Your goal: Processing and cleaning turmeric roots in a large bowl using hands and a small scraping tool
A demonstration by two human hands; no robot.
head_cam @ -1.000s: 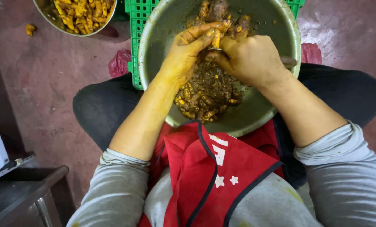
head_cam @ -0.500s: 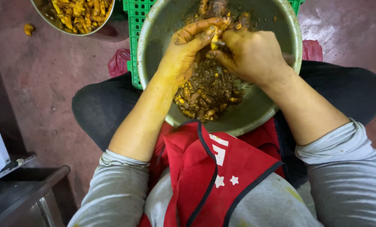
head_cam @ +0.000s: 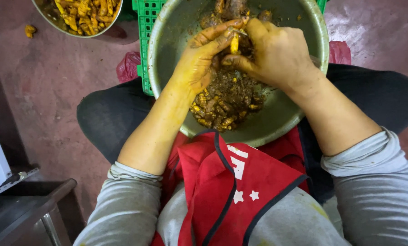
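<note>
- At the top centre of the frame, a small yellow root piece [head_cam: 235, 44] stands nearly upright between the two hands, over the middle of a big metal bowl [head_cam: 299, 114].
- The left hand [head_cam: 199, 61], stained yellow-brown, is curled with its fingers [head_cam: 217, 32] closed against the top of the root piece; a thin bit of metal shows at the fingertips, too small to tell what it is.
- The right hand [head_cam: 277, 54] is closed around the lower part of the same piece, thumb pressed below it, knuckles facing up.
- Under the hands, inside the bowl, lies a heap of muddy brown roots and peelings [head_cam: 226, 102], with a few yellow cut ends showing along its lower edge.
- The bowl rests on the person's lap, between dark trouser legs [head_cam: 108, 116], its near rim touching a red apron [head_cam: 240, 191] with white stripes and stars.
- Behind the bowl, a green plastic crate [head_cam: 144, 32] peeks out at the top, and a red plastic bag [head_cam: 128, 66] lies just beside it on the left.
- In the upper left of the frame, a second metal bowl [head_cam: 53, 23] holds peeled yellow pieces [head_cam: 87, 13].
- One loose yellow bit [head_cam: 29, 30] lies on the reddish floor [head_cam: 53, 91] at the far upper left.
- Grey sleeves [head_cam: 122, 205] are pushed up on both forearms at the bottom of the frame.
</note>
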